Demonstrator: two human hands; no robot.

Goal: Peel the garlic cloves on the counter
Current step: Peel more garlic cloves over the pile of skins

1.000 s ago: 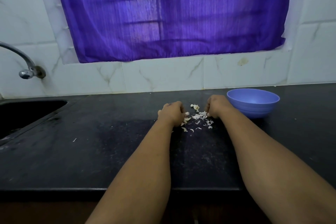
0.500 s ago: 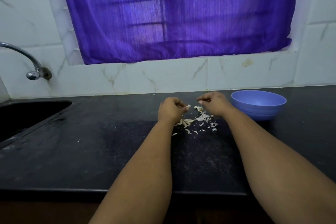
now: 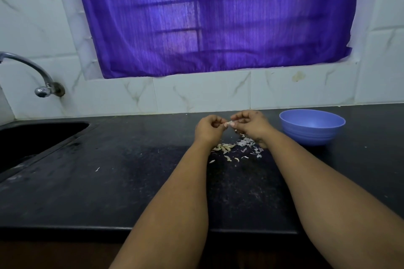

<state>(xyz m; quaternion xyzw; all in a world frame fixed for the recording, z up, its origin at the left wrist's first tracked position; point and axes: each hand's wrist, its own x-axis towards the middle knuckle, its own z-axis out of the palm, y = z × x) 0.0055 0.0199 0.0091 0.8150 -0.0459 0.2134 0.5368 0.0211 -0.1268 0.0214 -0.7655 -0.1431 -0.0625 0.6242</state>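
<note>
Room: a kitchen wall of white tiles [image 3: 196,94] with grey streaks, and a big purple curtain [image 3: 218,17] hanging over a window with bars.
Counter: a long black counter [image 3: 109,181], dusty and speckled, running from side to side under the tiles.
Sink: a dark sink [image 3: 32,137] set into the counter on the left, with a shiny tap [image 3: 41,85] sticking out of the wall above it.
Bowl: a blue bowl [image 3: 312,131] on the counter, just beside the right arm (I cannot see anything inside it from here).
Garlic pile: some pale garlic cloves [image 3: 224,148] lie on the counter under the hands, and I think these are the ones left to peel.
Skins: thin papery skins [image 3: 247,143] are scattered next to the pile, so I think some peeling is already done.
Left hand: the left hand [image 3: 207,129] is curled up and pinches one end of a small clove [image 3: 228,124], lifted a little above the pile.
Right hand: the right hand [image 3: 251,124] is curled too, and its fingertips pinch the other end of the same clove.
How far: somewhere in the middle, I guess; one clove is being peeled and more wait below.
</note>
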